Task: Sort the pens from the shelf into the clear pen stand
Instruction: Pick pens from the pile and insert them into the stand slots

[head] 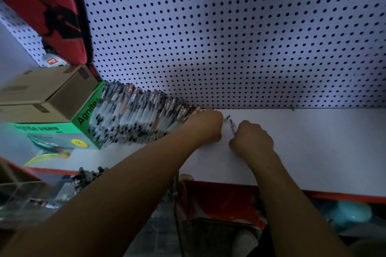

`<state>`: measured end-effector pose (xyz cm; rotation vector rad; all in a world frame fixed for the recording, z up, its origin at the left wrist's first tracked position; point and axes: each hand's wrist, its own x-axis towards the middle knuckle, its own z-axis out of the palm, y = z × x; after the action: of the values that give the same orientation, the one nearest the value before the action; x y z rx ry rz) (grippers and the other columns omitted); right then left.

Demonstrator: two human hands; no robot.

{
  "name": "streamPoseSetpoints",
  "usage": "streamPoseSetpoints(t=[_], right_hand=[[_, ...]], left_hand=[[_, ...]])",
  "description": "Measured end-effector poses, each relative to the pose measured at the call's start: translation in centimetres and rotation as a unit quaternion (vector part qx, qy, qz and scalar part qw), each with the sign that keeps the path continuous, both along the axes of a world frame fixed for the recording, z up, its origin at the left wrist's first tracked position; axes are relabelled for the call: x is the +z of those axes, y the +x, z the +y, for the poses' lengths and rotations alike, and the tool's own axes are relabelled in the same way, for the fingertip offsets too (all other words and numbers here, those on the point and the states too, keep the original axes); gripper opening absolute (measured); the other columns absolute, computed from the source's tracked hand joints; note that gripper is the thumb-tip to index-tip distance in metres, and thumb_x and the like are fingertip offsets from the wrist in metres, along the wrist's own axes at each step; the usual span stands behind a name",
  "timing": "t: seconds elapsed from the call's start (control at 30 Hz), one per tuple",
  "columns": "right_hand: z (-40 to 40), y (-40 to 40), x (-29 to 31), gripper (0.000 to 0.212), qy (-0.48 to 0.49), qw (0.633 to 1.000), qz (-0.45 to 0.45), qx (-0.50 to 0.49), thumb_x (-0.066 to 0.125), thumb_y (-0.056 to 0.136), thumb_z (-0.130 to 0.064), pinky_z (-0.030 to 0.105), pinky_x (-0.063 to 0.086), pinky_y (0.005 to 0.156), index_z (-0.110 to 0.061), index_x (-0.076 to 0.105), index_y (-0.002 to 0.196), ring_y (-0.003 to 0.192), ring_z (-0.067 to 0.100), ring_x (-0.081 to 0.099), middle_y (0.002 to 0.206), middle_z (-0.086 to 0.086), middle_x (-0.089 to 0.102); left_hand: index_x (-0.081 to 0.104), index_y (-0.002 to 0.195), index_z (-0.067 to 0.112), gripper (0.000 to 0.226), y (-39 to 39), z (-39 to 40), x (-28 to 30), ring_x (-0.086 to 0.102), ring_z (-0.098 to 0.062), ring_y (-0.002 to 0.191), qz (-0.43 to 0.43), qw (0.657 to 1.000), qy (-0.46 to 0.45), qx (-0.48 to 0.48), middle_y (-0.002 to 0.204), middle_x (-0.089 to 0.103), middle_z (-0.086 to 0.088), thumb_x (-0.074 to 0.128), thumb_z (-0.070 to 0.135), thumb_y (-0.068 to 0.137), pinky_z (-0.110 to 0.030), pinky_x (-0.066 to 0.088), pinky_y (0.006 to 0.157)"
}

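A dense heap of clear-barrelled pens point(137, 117) lies on the white shelf point(313, 152), fanned out against the foot of the pale pegboard point(229, 27) that backs it; dark tips and a few orange barrels show among them. One loose pen point(231, 125) lies apart on the bare shelf, between the two hands. The clear pen stand point(25, 200) sits low at the left, below the shelf's red front edge, with more pens point(87, 175) bunched at its far side.

Both forearms reach up and forward from the bottom of the view. The left hand point(205, 127) rests at the right end of the heap with fingers curled; whether it grips any pens cannot be told, as the fingers are hidden. The right hand point(251, 137) is knuckles-up with fingers curled under, just beside the loose pen; whether it holds it cannot be told.

Left of the heap stands a glossy green box point(83, 123) printed "Agnite", with a plain brown cardboard carton point(48, 92) stacked on top. A red bag point(48, 6) with a black figure hangs above them against the pegboard.
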<state>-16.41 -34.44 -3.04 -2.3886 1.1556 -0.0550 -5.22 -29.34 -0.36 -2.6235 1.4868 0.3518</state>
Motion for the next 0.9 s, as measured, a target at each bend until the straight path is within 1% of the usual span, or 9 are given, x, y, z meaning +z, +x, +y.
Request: streamPoseSetpoints(t=[0.1,0.2,0.27,0.37,0.43,0.57,0.7,0.8,0.9], right_hand=[[-0.4,0.2,0.2,0.014,0.074,0.995,-0.06,-0.029,0.059,0.087,-0.013,0.023,0.034,0.053,-0.008,0.046,0.083,0.067,0.017,0.049,0.08,0.004,0.049],[-0.7,0.2,1.5,0.021,0.212,0.968,-0.125,-0.047,0.061,0.08,-0.005,0.036,0.058,0.061,-0.009,0.046,0.065,0.062,0.025,0.054,0.069,0.01,0.05],[-0.3,-0.1,2.6,0.009,0.277,0.944,-0.173,-0.046,0.062,0.083,0.0,0.043,0.061,0.065,0.001,0.063,0.073,0.065,0.028,0.059,0.075,0.022,0.061],[1.2,-0.5,4.2,0.02,0.331,0.916,-0.226,-0.022,0.062,0.089,0.003,0.027,0.055,0.052,0.017,0.062,0.104,0.069,0.028,0.065,0.101,0.033,0.066],[2.7,-0.6,5.0,0.016,0.351,0.901,-0.254,0.005,0.062,0.09,0.002,0.025,0.055,0.052,0.014,0.065,0.1,0.066,0.024,0.068,0.093,0.025,0.068],[6.2,-0.1,6.6,0.012,0.429,0.845,-0.316,0.049,0.063,0.092,-0.002,0.029,0.058,0.063,0.003,0.068,0.102,0.082,0.027,0.073,0.099,0.019,0.072],[10.8,1.1,8.7,0.004,0.479,0.811,-0.328,0.07,0.066,0.092,-0.006,0.028,0.058,0.063,-0.002,0.067,0.093,0.083,0.025,0.071,0.1,0.016,0.07],[13.9,2.2,10.0,0.009,0.499,0.797,-0.326,0.099,0.066,0.092,-0.008,0.028,0.058,0.064,0.0,0.066,0.096,0.083,0.023,0.072,0.095,0.012,0.071],[17.0,3.7,11.0,0.007,0.493,0.8,-0.321,0.118,0.068,0.091,-0.01,0.031,0.059,0.068,-0.003,0.066,0.094,0.083,0.025,0.073,0.09,0.013,0.071]], left_hand=[[0.049,0.078,0.007,0.016,0.2,0.3,0.4,0.048,-0.016,0.064,0.078,0.993,-0.053,0.072,0.07,0.043,-0.004,0.061,0.012,0.087,-0.027,0.047,0.059],[0.046,0.065,0.007,0.024,1.0,1.8,1.5,0.053,-0.021,0.051,0.199,0.949,-0.166,0.178,0.06,0.05,-0.011,0.059,0.009,0.085,-0.022,0.048,0.045],[0.055,0.07,0.005,0.02,1.4,3.4,2.8,0.058,-0.022,0.052,0.267,0.907,-0.226,0.234,0.063,0.057,-0.013,0.062,0.012,0.087,-0.023,0.053,0.048],[0.062,0.079,0.007,0.014,1.5,7.2,5.0,0.065,-0.022,0.061,0.366,0.83,-0.312,0.281,0.071,0.064,-0.011,0.065,0.016,0.089,-0.026,0.055,0.055],[0.063,0.086,0.009,0.007,1.1,10.2,6.3,0.067,-0.026,0.07,0.442,0.777,-0.355,0.273,0.08,0.065,-0.012,0.064,0.015,0.091,-0.03,0.055,0.062],[0.06,0.085,0.008,0.008,-0.3,15.8,7.4,0.064,-0.018,0.058,0.529,0.692,-0.415,0.265,0.067,0.064,-0.006,0.058,0.006,0.092,-0.028,0.054,0.057],[0.063,0.094,0.007,0.018,-0.6,21.2,7.2,0.067,-0.023,0.072,0.592,0.594,-0.479,0.258,0.089,0.067,-0.014,0.065,0.006,0.076,-0.032,0.059,0.067],[0.065,0.104,0.003,0.033,-0.4,25.6,7.0,0.069,-0.023,0.078,0.596,0.566,-0.518,0.236,0.096,0.069,-0.017,0.065,0.009,0.071,-0.029,0.058,0.069],[0.063,0.101,0.001,0.025,0.0,29.7,6.6,0.067,-0.021,0.07,0.579,0.523,-0.573,0.25,0.083,0.069,-0.013,0.06,0.004,0.076,-0.025,0.058,0.061]])
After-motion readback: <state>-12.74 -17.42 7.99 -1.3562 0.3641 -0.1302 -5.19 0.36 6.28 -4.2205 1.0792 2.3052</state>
